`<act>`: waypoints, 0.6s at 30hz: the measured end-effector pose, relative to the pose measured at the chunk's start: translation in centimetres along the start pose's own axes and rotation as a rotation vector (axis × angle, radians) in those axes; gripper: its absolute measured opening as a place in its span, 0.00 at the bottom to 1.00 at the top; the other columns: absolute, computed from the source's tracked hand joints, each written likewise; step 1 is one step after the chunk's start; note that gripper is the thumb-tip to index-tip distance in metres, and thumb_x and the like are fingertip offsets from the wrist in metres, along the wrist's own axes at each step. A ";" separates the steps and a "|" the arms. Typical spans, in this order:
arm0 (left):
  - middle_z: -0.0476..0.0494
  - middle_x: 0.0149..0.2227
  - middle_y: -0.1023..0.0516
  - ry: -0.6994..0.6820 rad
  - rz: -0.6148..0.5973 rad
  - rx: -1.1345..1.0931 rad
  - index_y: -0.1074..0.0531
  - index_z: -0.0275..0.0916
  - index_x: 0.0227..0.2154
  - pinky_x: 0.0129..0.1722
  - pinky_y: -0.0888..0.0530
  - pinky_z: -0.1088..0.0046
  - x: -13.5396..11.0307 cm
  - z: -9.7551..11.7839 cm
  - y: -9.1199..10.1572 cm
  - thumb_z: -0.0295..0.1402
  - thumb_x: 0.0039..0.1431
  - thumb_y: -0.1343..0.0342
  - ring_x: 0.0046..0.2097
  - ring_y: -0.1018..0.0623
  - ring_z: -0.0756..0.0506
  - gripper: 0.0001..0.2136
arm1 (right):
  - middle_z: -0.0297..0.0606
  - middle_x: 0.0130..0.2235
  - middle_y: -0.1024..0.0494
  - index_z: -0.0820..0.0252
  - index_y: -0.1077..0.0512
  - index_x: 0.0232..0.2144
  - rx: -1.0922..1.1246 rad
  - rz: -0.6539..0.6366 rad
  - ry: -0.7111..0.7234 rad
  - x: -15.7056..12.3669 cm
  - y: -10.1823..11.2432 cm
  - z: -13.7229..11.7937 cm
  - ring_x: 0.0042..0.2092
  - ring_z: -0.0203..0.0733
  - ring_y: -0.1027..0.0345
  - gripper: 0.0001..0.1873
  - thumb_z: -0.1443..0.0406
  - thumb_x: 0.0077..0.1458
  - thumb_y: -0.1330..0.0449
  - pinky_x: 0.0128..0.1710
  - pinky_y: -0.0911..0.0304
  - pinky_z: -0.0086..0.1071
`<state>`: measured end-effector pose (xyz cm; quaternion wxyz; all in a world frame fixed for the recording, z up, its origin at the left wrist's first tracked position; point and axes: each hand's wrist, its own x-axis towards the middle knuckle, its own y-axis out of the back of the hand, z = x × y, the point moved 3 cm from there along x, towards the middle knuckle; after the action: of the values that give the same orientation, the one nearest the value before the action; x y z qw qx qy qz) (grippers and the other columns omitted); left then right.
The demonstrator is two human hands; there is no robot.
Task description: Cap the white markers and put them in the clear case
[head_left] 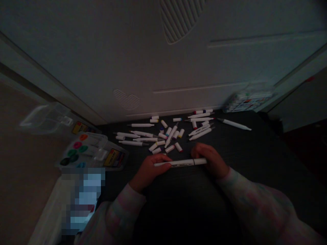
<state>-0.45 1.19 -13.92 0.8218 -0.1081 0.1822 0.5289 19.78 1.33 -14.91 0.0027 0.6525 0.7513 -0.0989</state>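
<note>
A white marker lies level between my two hands, above the near part of the dark tabletop. My left hand is closed around its left end, thumb along the barrel. At the other end, the fingers of my right hand are closed on the marker's white cap, which sits beyond a dark ring. Just past my hands lie several loose caps with coloured ends. Uncapped white markers are scattered around them, among them one tilted marker in the middle and another marker off to the right.
On the left stands a clear case holding several markers with coloured ends, beside a second clear case. A blurred-out bright screen is nearer me. Another filled case stands at the back right, against the pale panel.
</note>
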 end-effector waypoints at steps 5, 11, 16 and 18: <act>0.50 0.26 0.27 -0.001 -0.022 0.066 0.26 0.36 0.28 0.27 0.39 0.77 -0.2 0.2 -0.3 0.37 0.42 0.41 0.26 0.33 0.52 0.11 | 0.33 0.19 0.37 0.59 0.36 0.12 -0.043 -0.015 0.045 0.1 -0.1 -0.3 0.25 0.37 0.43 0.22 0.51 0.49 0.45 0.27 0.48 0.33; 0.50 0.26 0.28 -0.003 -0.028 0.059 0.28 0.36 0.28 0.27 0.39 0.78 -0.2 0.1 -0.9 0.37 0.42 0.42 0.26 0.34 0.53 0.11 | 0.34 0.22 0.35 0.59 0.33 0.19 -0.021 -0.024 0.064 -0.1 -0.6 -0.2 0.27 0.38 0.42 0.19 0.52 0.51 0.48 0.28 0.47 0.33; 0.52 0.24 0.31 -0.015 -0.039 0.062 0.30 0.35 0.27 0.25 0.41 0.78 -0.3 0.0 -1.1 0.38 0.43 0.43 0.25 0.36 0.53 0.11 | 0.35 0.23 0.35 0.59 0.33 0.21 0.065 -0.072 0.056 -0.5 -1.4 0.1 0.28 0.39 0.42 0.18 0.53 0.53 0.49 0.29 0.47 0.33; 0.52 0.23 0.32 -0.017 -0.039 0.071 0.30 0.35 0.27 0.24 0.42 0.78 -0.2 -0.1 -1.2 0.37 0.43 0.44 0.24 0.37 0.54 0.10 | 0.35 0.23 0.35 0.59 0.33 0.21 0.092 -0.078 0.046 -0.5 -1.5 0.3 0.28 0.39 0.42 0.18 0.54 0.54 0.50 0.29 0.47 0.34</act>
<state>0.49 0.48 -13.89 0.8368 -0.0780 0.1919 0.5068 18.34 0.59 -14.91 -0.0485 0.6243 0.7707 -0.1182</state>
